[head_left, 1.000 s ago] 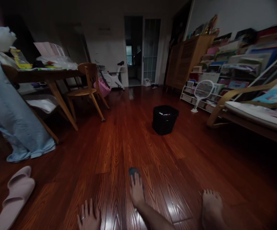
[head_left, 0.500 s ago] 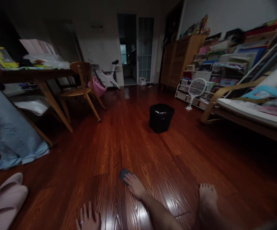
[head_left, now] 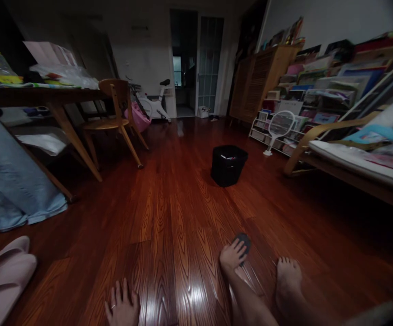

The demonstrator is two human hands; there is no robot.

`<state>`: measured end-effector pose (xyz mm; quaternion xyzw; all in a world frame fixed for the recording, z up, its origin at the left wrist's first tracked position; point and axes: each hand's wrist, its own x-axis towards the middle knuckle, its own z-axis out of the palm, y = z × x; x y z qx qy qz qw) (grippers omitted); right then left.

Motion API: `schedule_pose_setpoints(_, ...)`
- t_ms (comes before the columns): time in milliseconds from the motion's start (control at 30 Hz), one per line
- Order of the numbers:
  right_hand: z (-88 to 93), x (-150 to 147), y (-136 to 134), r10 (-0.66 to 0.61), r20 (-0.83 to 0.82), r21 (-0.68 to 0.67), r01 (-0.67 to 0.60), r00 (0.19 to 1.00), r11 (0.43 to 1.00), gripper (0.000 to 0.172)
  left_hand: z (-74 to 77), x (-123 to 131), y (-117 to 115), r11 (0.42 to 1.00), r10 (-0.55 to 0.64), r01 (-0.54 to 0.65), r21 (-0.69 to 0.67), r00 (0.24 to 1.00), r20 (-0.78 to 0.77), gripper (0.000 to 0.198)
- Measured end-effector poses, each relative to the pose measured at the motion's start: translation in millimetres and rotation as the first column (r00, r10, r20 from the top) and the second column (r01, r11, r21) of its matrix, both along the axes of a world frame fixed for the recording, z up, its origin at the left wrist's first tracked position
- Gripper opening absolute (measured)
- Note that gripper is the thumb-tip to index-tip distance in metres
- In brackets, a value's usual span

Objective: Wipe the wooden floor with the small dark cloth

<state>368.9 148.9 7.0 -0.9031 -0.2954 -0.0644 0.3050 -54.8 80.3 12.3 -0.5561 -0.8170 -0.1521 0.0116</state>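
My right hand (head_left: 232,256) reaches forward low over the glossy red-brown wooden floor (head_left: 169,203). Its fingers press a small dark pad (head_left: 244,240) against the boards. My left hand (head_left: 121,305) lies flat on the floor at the bottom edge, fingers spread, with a ring on one finger and nothing in it. My bare foot (head_left: 288,278) rests on the floor just right of the right forearm.
A black bucket (head_left: 228,165) stands mid-floor ahead. At the left are a wooden table (head_left: 56,97), a chair (head_left: 114,122), hanging blue cloth (head_left: 9,176) and pink slippers (head_left: 6,276). A low wooden lounger (head_left: 346,158) and a bookshelf (head_left: 318,95) line the right.
My right hand has slid the dark pad across the floor, first a little left, then well to the right towards my foot. My left hand has stayed flat in place.
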Motion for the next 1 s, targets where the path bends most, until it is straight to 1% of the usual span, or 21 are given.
schedule_pose_setpoints(33, 2.9, -18, 6, 0.067, -0.004, -0.028, -0.067, 0.998, 0.997, 0.067, 0.2, 0, 0, 1.0, 0.003, -0.003, 0.005, 1.0, 0.003, 0.068)
schedule_pose_setpoints(67, 6.2, -37, 12, 0.176, -0.013, -0.085, -0.177, 0.984, 0.981, 0.066, -0.1, 0, 0, 1.0, 0.008, -0.008, 0.012, 1.0, 0.006, 0.068)
schedule_pose_setpoints(100, 9.3, -58, 15, 0.314, -0.035, -0.161, -0.316, 0.949, 0.935, 0.065, -0.7, 0, 0, 1.0, 0.014, -0.014, 0.02, 1.0, 0.008, 0.068)
schedule_pose_setpoints(133, 11.4, -79, 17, 0.461, -0.07, -0.235, -0.463, 0.885, 0.854, 0.064, -1.7, 0, 1, 0.999, 0.02, -0.02, 0.026, 1.0, 0.01, 0.068)
schedule_pose_setpoints(200, 11.3, -126, 15, 0.705, -0.159, -0.329, -0.71, 0.691, 0.622, 0.062, -5.1, -1, 2, 0.999, 0.028, -0.028, 0.033, 1.0, 0.009, 0.068)
schedule_pose_setpoints(267, 5.4, -175, 5, 0.859, -0.212, -0.321, -0.863, 0.467, 0.39, 0.062, -9.9, -3, 4, 0.999, 0.033, -0.033, 0.035, 0.999, 0.003, 0.068)
schedule_pose_setpoints(333, -3.2, -221, -9, 0.943, -0.232, -0.264, -0.948, 0.24, 0.177, 0.062, -15.3, -5, 6, 0.999, 0.036, -0.036, 0.036, 0.999, -0.007, 0.068)
schedule_pose_setpoints(400, -9.1, -256, -20, 0.963, -0.268, -0.202, -0.979, 0.018, -0.037, 0.06, -19.8, -7, 8, 0.998, 0.046, -0.045, 0.037, 0.999, -0.021, 0.068)
schedule_pose_setpoints(433, -9.4, -267, -25, 0.957, -0.281, -0.169, -0.978, -0.071, -0.122, 0.059, -21.1, -7, 9, 0.998, 0.051, -0.05, 0.037, 0.998, -0.029, 0.068)
schedule_pose_setpoints(467, -7.5, -273, -28, 0.95, -0.283, -0.136, -0.974, -0.135, -0.179, 0.057, -21.5, -7, 9, 0.998, 0.054, -0.053, 0.034, 0.998, -0.038, 0.067)
schedule_pose_setpoints(533, 2.7, -267, -27, 0.945, -0.26, -0.082, -0.971, -0.198, -0.226, 0.055, -19.9, -6, 10, 0.998, 0.057, -0.055, 0.026, 0.997, -0.06, 0.066)
schedule_pose_setpoints(600, 17.8, -240, -16, 0.954, -0.243, -0.074, -0.977, -0.175, -0.198, 0.055, -16.1, -4, 9, 0.999, 0.047, -0.047, 0.011, 0.995, -0.086, 0.065)
schedule_pose_setpoints(633, 25.3, -221, -7, 0.958, -0.25, -0.094, -0.981, -0.14, -0.168, 0.055, -14.1, -3, 8, 0.999, 0.039, -0.039, 0.003, 0.994, -0.099, 0.065)
schedule_pose_setpoints(667, 31.9, -198, 4, 0.963, -0.257, -0.131, -0.985, -0.074, -0.111, 0.055, -12.4, -2, 7, 0.999, 0.031, -0.031, -0.005, 0.994, -0.109, 0.065)
schedule_pose_setpoints(700, 37.1, -174, 15, 0.965, -0.259, -0.179, -0.984, 0.026, -0.022, 0.055, -11.3, -1, 6, 1.0, 0.022, -0.023, -0.013, 0.993, -0.117, 0.065)
schedule_pose_setpoints(733, 40.5, -148, 26, 0.953, -0.249, -0.236, -0.965, 0.174, 0.115, 0.055, -11.0, -1, 5, 1.0, 0.014, -0.017, -0.021, 0.992, -0.123, 0.065)
schedule_pose_setpoints(800, 42.0, -95, 43, 0.834, -0.184, -0.338, -0.83, 0.52, 0.443, 0.056, -13.0, -1, 4, 0.999, 0.002, -0.006, -0.034, 0.992, -0.128, 0.065)
schedule_pose_setpoints(833, 40.2, -69, 47, 0.735, -0.144, -0.373, -0.724, 0.662, 0.58, 0.058, -15.2, -2, 4, 0.999, 0.0, -0.005, -0.037, 0.992, -0.126, 0.065)
schedule_pose_setpoints(900, 31.6, -21, 44, 0.514, -0.067, -0.392, -0.496, 0.855, 0.775, 0.061, -20.8, -4, 3, 0.999, -0.001, -0.003, -0.036, 0.993, -0.12, 0.064)
schedule_pose_setpoints(933, 25.4, -1, 38, 0.391, -0.028, -0.368, -0.373, 0.92, 0.852, 0.062, -23.6, -5, 4, 1.0, -0.002, -0.002, -0.03, 0.993, -0.115, 0.064)
schedule_pose_setpoints(1000, 10.5, 27, 22, 0.157, 0.041, -0.264, -0.141, 0.987, 0.954, 0.064, -27.3, -7, 4, 1.0, -0.006, 0.005, -0.014, 0.994, -0.108, 0.064)
